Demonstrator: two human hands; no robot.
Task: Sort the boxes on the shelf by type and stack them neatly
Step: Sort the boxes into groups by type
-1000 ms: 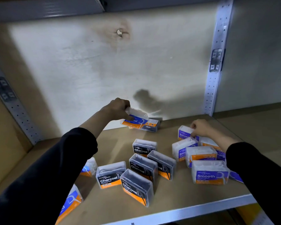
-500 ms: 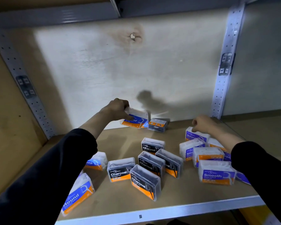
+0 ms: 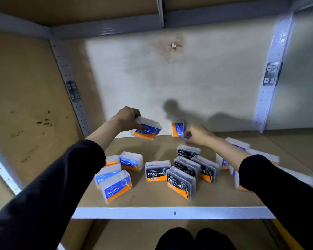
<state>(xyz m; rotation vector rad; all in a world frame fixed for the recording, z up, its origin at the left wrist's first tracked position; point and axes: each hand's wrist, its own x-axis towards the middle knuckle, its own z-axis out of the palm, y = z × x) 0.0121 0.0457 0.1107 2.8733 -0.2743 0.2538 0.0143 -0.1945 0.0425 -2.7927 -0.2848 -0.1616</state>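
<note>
Shelf (image 3: pixel 148 199): scattered boxes. Left hand (image 3: pixel 127 118) gripping Round box (image 3: pixel 147 128); right hand (image 3: pixel 197 135) pinching upright Round box (image 3: pixel 177 128) beside it.

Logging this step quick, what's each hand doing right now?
Left hand: closed on a Round box, lifted off the shelf.
Right hand: pinching an upended Round box.

You are holding a blue box (image 3: pixel 146 129) reading "Round"; near-left boxes (image 3: pixel 117 186) are showing "Round" too, the black centre boxes (image 3: pixel 157 171) are reading "Charcoal", one adding "Dental Flossers".
</note>
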